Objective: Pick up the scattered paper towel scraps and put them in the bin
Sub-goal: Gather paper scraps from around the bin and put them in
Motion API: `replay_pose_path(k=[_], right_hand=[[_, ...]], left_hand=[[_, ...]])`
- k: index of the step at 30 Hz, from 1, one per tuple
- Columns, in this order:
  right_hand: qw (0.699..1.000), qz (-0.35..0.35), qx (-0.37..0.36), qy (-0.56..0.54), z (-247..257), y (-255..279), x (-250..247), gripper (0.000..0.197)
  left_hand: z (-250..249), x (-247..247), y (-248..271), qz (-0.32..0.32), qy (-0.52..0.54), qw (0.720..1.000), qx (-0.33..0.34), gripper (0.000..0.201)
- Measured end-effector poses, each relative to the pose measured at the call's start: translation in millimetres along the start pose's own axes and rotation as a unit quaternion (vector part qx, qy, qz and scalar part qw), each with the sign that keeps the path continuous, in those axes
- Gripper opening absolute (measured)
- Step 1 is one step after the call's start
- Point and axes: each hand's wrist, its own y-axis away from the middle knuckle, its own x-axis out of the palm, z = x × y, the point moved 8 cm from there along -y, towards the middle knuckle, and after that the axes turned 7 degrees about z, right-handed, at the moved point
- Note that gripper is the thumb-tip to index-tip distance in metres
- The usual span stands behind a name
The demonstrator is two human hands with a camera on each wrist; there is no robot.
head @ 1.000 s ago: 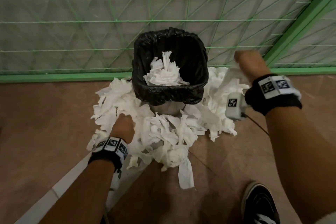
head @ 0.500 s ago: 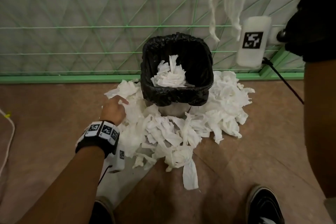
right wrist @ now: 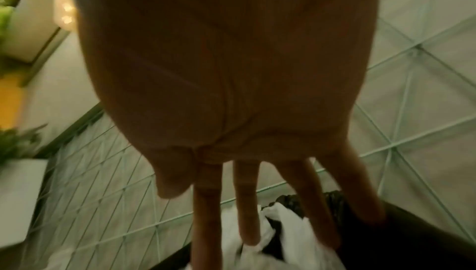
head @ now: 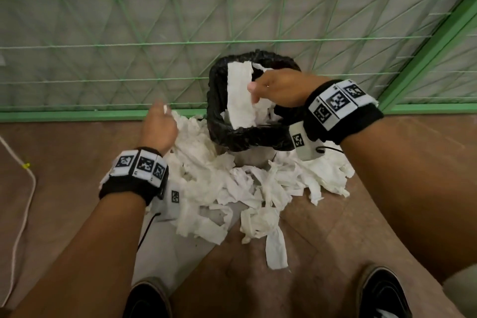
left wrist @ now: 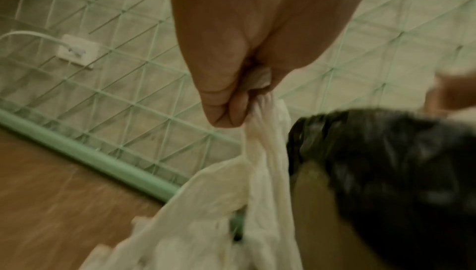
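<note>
The bin (head: 219, 124) with its black liner stands on the brown floor against a green mesh fence. A pile of white paper towel scraps (head: 232, 188) lies round its front and sides. My right hand (head: 273, 88) hovers over the bin's mouth. In the right wrist view its fingers (right wrist: 247, 203) are straight, above white paper (right wrist: 291, 223) in the bin (right wrist: 425, 244). A long white strip (head: 238, 95) hangs at the bin's mouth beside that hand. My left hand (head: 160, 121) is left of the bin. It pinches a twisted bunch of scraps (left wrist: 268, 152) that trails down to the pile.
The green mesh fence (head: 154, 33) and its base rail (head: 77, 113) run right behind the bin. A white cable (head: 23, 188) lies on the floor at far left, and a wall socket (left wrist: 77, 52) sits behind the mesh. My two black shoes (head: 147, 297) (head: 382, 292) stand at the bottom.
My right hand came down from high up, where it held dangling strips, to just over the bin, fingers now straight. My left hand has risen from the pile with scraps.
</note>
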Motion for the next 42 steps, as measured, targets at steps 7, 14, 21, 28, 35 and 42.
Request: replay_pose_path(k=[7, 14, 21, 28, 35, 42], right_hand=[[0.947, -0.267, 0.03, -0.175, -50, 26, -72, 0.03], [0.908, -0.289, 0.233, -0.195, -173, 41, -16, 0.018], [0.93, 0.038, 0.348, -0.114, -222, 44, 162, 0.062], [0.95, -0.025, 0.31, -0.01, -209, 37, 150, 0.026], [0.944, -0.113, 0.31, -0.028, -205, 47, 48, 0.033], [0.935, -0.227, 0.268, -0.054, -171, 69, -38, 0.018]], left_hand=[[-155, -35, 25, 0.015, 0.137, 0.965, 0.222, 0.032], [-220, -27, 36, -0.052, 0.145, 0.923, 0.352, 0.032], [-128, 125, 39, 0.256, -0.301, 0.893, 0.214, 0.044], [-113, 134, 23, 0.253, -0.333, 0.879, 0.231, 0.053], [-104, 35, -23, -0.014, -0.043, 0.975, 0.219, 0.029], [45, 42, -27, -0.015, -0.12, 0.993, 0.01, 0.037]])
